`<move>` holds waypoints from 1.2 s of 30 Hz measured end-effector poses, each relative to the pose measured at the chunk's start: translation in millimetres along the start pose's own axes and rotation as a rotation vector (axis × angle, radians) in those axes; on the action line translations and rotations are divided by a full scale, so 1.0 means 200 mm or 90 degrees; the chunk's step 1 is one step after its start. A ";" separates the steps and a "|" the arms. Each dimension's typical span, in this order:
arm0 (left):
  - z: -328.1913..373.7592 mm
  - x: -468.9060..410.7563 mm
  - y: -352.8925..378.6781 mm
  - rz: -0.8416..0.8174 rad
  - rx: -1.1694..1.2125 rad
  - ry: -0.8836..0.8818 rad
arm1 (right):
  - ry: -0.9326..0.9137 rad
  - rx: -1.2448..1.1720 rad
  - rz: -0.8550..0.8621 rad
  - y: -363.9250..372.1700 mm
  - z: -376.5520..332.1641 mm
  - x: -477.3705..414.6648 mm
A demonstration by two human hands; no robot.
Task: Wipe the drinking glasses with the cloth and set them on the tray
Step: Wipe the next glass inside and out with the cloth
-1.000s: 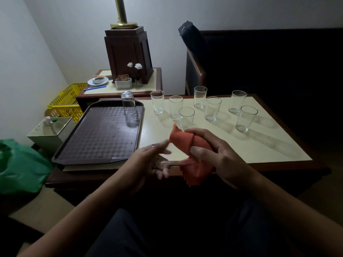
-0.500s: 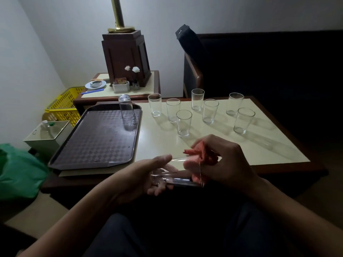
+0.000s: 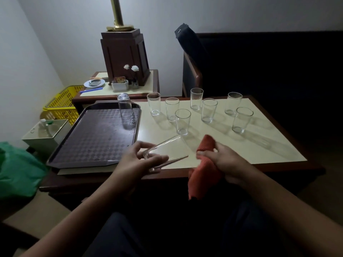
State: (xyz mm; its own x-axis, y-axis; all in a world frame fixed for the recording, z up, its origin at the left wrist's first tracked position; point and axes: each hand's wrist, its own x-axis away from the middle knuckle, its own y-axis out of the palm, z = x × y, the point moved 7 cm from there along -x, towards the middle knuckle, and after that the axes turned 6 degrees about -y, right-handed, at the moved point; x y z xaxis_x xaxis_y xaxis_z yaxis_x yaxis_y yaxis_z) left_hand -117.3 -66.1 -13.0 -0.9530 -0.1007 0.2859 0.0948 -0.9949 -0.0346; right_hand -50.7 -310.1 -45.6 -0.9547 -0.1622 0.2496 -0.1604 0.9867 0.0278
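L hand (image 3: 137, 160): fingers curled round glass (image 3: 170, 151), held on its side, mouth toward R, over desk (image 3: 259, 145) front edge.
R hand (image 3: 226, 162): grips bunched cloth (image 3: 202, 175), just beside glass mouth, not touching.
Done: 1 upturned glass (image 3: 125, 112) on tray (image 3: 89, 145), far corner.
Left: held glass to set down; 7 desk glasses (image 3: 182, 122) upright, prob. unwiped.
Writing: none legible.

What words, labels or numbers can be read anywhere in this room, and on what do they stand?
No text here is readable.
Red and yellow card in the white holder on the side table: it has print, but too small and blurred to read.
The held glass, tray and cloth: no marks visible.
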 end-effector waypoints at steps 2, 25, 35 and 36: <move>-0.08 0.01 0.06 -0.034 0.174 -0.160 | -0.040 -0.042 0.069 -0.04 -0.07 0.00; -0.07 0.05 0.25 -0.197 0.312 -0.139 | -0.270 0.093 0.091 0.15 -0.12 0.20; -0.06 0.02 0.21 -0.160 0.231 -0.122 | -0.243 -0.059 0.063 0.11 -0.17 0.15; -0.08 0.01 0.21 -0.162 0.231 -0.123 | -0.259 -0.033 0.060 0.10 -0.18 0.15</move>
State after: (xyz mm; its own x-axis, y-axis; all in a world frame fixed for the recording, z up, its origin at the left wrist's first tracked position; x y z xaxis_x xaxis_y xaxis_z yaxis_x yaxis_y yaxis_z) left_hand -119.9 -108.4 -28.8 -0.8911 0.1815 0.4159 -0.0074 -0.9222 0.3866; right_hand -72.8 -295.0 -3.1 -0.9874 -0.0522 -0.1492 -0.0639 0.9951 0.0749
